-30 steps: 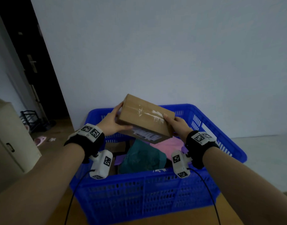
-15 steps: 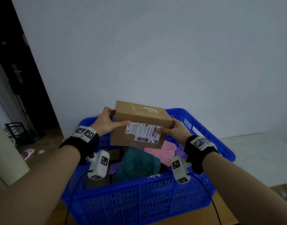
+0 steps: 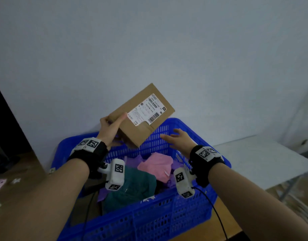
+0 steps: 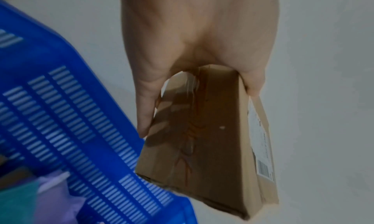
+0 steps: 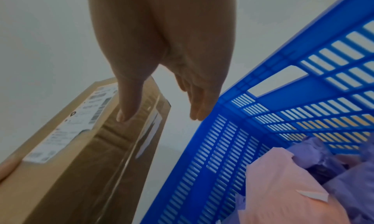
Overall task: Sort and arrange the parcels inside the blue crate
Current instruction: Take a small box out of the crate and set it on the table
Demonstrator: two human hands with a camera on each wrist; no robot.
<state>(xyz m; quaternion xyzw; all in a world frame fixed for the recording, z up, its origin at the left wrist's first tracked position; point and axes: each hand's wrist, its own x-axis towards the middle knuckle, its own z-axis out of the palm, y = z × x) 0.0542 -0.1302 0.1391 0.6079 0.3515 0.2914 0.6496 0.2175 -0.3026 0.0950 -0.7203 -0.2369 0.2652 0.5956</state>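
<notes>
1. Cardboard box (image 3: 142, 115) sits in our left hand (image 3: 109, 126), held up in the air above the far left part of the blue crate (image 3: 149, 221), clear of everything inside it.
2. We grip the box at one end only: the thumb lies on the labelled face and the other fingers wrap round the back, as the left wrist view shows (image 4: 200, 48).
3. The box is tilted. In the head view its long axis runs from lower left, at our hand, to upper right, where the free end points toward the wall (image 3: 167, 49).
4. The broad face with the white shipping label (image 3: 147, 110) is turned toward us; a narrow taped side faces down toward the crate.
5. Our right hand (image 3: 178, 139) holds nothing. Its fingers are straight and loosely spread, and it hovers over the far right of the crate, just beside the box but not touching it.
6. From the right wrist view the thumb (image 5: 129, 102) appears in front of the box's side (image 5: 85, 155); we cannot tell there whether it touches.
7. Inside the crate lie soft bags: a pink one (image 3: 158, 166), a teal one (image 3: 132, 190) nearer us, and purple ones (image 3: 176, 166) around them.
8. The crate rests on a wooden surface (image 3: 217, 221).
</notes>
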